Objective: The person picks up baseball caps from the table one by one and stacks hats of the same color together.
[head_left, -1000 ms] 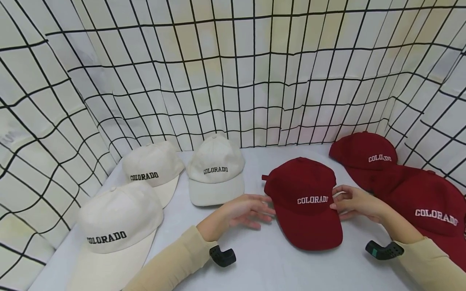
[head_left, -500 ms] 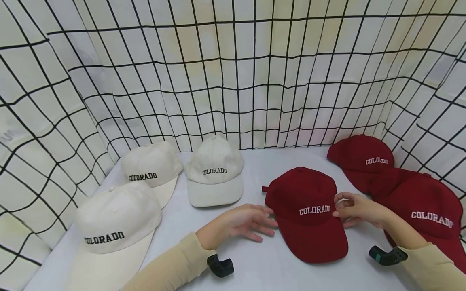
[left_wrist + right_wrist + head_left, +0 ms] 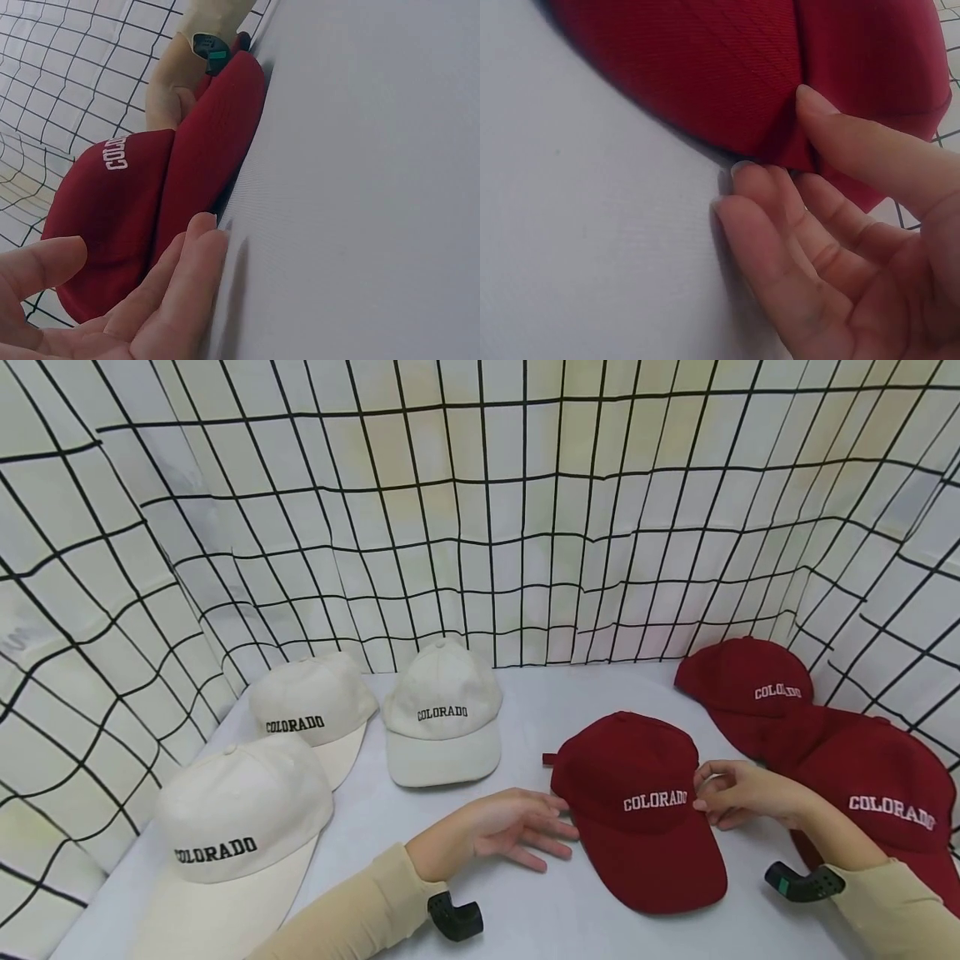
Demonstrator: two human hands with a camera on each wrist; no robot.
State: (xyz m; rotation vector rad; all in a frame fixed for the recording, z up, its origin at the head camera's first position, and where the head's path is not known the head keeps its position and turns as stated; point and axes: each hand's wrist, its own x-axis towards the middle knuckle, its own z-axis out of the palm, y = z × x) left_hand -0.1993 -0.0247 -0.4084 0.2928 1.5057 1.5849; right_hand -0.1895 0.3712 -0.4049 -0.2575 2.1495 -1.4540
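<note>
I read COLORADO in white on the middle red cap (image 3: 637, 827), the right red cap (image 3: 870, 768) and rear red cap (image 3: 746, 672), and in black on the front cream cap (image 3: 243, 802), rear-left cream cap (image 3: 315, 693) and right-hand cream cap (image 3: 442, 727).

From the head, looks forward and down across the surface (image 3: 525, 710), well back, with the gridded backdrop (image 3: 504, 510) beyond. From the left wrist, looks low along the surface, rolled sideways, past the left grip (image 3: 510, 828) to the red cap (image 3: 637, 817) between both grips, with the right sleeve (image 3: 217, 16) behind; from the right wrist, looks down very close at the right grip (image 3: 750, 795) and the brim (image 3: 682, 67), sharing that cap with both other views.
</note>
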